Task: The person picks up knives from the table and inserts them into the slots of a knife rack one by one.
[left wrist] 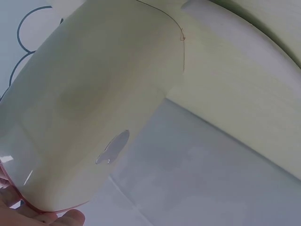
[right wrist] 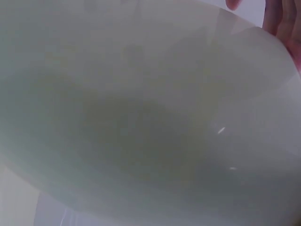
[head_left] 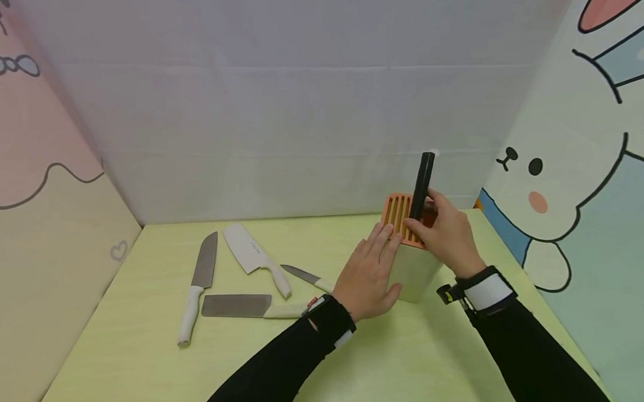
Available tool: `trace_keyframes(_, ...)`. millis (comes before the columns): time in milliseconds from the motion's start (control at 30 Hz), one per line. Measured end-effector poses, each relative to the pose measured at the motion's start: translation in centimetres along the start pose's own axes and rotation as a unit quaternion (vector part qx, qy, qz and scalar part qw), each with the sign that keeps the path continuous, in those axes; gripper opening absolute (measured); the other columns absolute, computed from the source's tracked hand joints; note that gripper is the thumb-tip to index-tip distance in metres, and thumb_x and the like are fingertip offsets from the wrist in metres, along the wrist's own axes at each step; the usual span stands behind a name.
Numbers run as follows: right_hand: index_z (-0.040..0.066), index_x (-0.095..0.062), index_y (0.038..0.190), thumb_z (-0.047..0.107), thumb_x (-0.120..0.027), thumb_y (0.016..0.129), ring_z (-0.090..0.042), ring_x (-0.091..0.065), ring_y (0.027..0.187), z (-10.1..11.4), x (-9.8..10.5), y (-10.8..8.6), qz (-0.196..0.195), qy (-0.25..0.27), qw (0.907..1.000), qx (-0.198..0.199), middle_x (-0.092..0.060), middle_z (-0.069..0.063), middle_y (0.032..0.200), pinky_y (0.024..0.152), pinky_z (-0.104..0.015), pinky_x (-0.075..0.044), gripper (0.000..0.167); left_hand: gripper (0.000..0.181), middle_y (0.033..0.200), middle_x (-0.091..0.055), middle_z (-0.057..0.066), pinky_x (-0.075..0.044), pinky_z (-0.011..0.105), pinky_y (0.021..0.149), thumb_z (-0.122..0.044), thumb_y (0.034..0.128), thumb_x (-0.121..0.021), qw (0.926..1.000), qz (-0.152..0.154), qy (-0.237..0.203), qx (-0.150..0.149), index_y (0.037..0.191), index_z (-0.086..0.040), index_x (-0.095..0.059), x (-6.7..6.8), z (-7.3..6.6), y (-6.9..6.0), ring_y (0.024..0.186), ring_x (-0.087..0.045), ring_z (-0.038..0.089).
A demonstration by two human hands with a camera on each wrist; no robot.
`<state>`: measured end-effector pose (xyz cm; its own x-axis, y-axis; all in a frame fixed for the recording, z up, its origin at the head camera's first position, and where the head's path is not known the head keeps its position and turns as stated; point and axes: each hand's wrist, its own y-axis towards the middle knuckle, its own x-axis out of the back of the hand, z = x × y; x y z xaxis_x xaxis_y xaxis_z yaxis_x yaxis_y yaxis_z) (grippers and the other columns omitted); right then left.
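A pale knife block with an orange slotted top stands toward the back right of the table. A black handle rises from the top, and the right hand pinches its lower part between thumb and fingers. The left hand rests with extended fingers against the block's near left side and top edge. In the left wrist view the block's smooth wall fills much of the picture, with left fingertips at its rim. The right wrist view shows the wall close up.
Left of the block on the green table lie several white-handled knives: one upright in view, a cleaver, a rectangular blade, and a small knife partly hidden by the left hand. Printed walls surround the table.
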<state>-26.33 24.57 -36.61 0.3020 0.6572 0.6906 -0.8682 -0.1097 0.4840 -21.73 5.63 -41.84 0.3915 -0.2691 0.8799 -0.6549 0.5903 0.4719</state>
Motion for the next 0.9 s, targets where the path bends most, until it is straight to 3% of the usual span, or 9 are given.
trace_keyframes(267, -0.003, -0.048, 0.133, 0.024, -0.074, 0.086, -0.028, -0.064, 0.079, 0.02, 0.05, -0.23, -0.009, -0.011, 0.9999, 0.006, -0.068, -0.02, 0.103, 0.065, -0.044, -0.051, 0.059, 0.09, 0.155, -0.024, 0.016, -0.032, 0.042, 0.11, -0.047, 0.0833, -0.067, 1.0, -0.002, 0.006, 0.001, 0.149, -0.003, -0.024, 0.12, -0.13, -0.05, 0.145, -0.014, 0.029)
trace_keyframes(500, -0.002, -0.049, 0.133, 0.022, -0.073, 0.086, -0.029, -0.066, 0.081, 0.09, -0.04, -0.39, -0.033, -0.009, 0.9994, 0.0, -0.069, -0.019, 0.102, 0.069, -0.046, -0.052, 0.058, 0.092, 0.155, -0.024, 0.017, -0.032, 0.042, 0.11, -0.045, 0.0813, -0.069, 0.9998, -0.017, -0.005, 0.0, 0.149, -0.002, -0.024, -0.05, -0.07, -0.11, 0.145, -0.015, 0.03)
trace_keyframes(900, -0.003, -0.051, 0.129, 0.024, -0.074, 0.086, -0.03, -0.065, 0.082, -0.08, -0.11, -0.48, -0.037, -0.008, 0.9991, -0.017, -0.068, -0.018, 0.097, 0.07, -0.047, -0.052, 0.056, 0.092, 0.154, -0.024, 0.018, -0.033, 0.042, 0.11, -0.045, 0.0814, -0.069, 0.9999, -0.016, 0.0, -0.001, 0.149, -0.002, -0.024, -0.08, -0.14, -0.09, 0.145, -0.016, 0.03)
